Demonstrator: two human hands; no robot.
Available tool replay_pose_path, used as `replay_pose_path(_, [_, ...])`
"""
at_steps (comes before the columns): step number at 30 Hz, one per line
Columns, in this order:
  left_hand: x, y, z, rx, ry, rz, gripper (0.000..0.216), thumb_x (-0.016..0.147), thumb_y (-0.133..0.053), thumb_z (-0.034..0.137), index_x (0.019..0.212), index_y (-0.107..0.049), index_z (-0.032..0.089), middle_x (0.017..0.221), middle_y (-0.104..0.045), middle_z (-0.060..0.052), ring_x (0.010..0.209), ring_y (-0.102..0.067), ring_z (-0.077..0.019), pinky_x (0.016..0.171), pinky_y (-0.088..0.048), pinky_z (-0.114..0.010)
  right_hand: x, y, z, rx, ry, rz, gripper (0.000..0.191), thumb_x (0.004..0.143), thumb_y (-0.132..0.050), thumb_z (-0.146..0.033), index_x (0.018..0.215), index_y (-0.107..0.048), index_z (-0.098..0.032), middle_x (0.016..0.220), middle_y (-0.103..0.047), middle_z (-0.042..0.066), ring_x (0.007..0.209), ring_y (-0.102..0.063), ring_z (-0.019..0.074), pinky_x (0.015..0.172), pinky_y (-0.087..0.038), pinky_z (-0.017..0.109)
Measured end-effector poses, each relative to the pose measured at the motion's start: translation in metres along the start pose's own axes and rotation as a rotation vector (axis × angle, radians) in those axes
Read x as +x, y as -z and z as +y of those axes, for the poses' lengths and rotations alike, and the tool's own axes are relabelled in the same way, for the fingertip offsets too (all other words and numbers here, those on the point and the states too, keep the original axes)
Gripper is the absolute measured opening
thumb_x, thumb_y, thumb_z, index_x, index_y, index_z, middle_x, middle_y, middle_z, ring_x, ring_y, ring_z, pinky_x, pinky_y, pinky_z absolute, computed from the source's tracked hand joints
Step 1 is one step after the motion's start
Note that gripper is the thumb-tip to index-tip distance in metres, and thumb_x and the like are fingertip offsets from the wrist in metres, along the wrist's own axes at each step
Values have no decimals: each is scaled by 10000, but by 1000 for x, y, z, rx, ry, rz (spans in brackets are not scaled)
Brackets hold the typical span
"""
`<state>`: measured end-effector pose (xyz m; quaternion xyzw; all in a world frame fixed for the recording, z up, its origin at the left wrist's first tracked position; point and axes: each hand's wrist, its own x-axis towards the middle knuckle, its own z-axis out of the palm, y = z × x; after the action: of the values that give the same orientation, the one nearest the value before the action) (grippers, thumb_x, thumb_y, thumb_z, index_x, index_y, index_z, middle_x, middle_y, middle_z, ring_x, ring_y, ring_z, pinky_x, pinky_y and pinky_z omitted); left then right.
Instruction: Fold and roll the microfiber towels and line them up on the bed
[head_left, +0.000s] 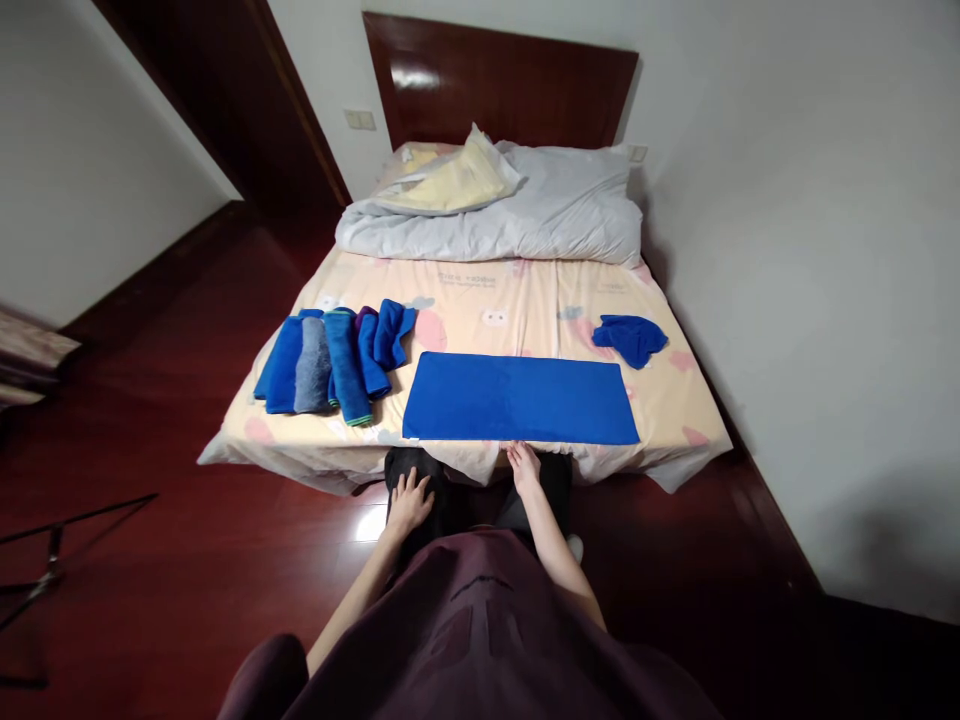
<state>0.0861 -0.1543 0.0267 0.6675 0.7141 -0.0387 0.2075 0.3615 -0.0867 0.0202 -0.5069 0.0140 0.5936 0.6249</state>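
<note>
A blue towel point(521, 398) lies spread flat as a long rectangle near the front edge of the bed. My left hand point(410, 503) rests on my dark-trousered knee with its fingers spread, holding nothing. Just below the towel's front edge is my right hand point(523, 466), fingers stretched out by the overhanging sheet; whether it touches the sheet I cannot tell. Left of the flat towel sit several rolled or folded towels, among them a grey one point(313, 366) and a blue one with green trim point(347, 368). A crumpled blue cloth point(631, 340) lies to the right.
The bed has a patterned cream sheet point(480, 300). A grey quilt point(577, 200) and a yellow cloth point(465, 180) are bunched before the wooden headboard point(502, 85). A wall borders the right side. Thin black stand legs point(52, 560) rest on the red floor at left.
</note>
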Motion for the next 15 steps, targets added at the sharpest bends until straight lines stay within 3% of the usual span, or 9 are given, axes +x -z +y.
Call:
replay_pose_path(4, [47,40,29,-17,-242,80,370,974,-445,210,1229,-711,188,1287,-703,-123,1265,-611,-286,1108,-457,-420,3,-7,0,19,-30,41,239,766,-840,-238,917,-668,-170,862,-784,58,817,-761,173,792,-616,284])
replay_pose_path(7, [102,76,75,-39,-407,106,353,973,-469,210,1223,-718,200,1220,-728,-111,1201,-633,-257,1075,-477,-369,5,-12,0,21,-44,78,223,792,-833,-257,905,-669,-156,823,-775,58,756,-750,162,744,-612,268])
replay_pose_path(11, [181,108,154,9,-636,-30,377,953,-529,239,1290,-692,192,1379,-668,-108,1283,-596,-234,1102,-455,-309,13,-15,3,33,-38,122,244,784,-833,-290,883,-649,-165,834,-773,70,734,-745,170,723,-623,284])
replay_pose_path(15, [242,116,222,75,-622,-141,425,884,-613,253,1299,-679,194,1349,-681,-113,1271,-601,-222,1093,-456,-292,21,-7,9,-9,-31,127,202,815,-769,-325,886,-630,-195,907,-776,72,877,-766,206,834,-639,354])
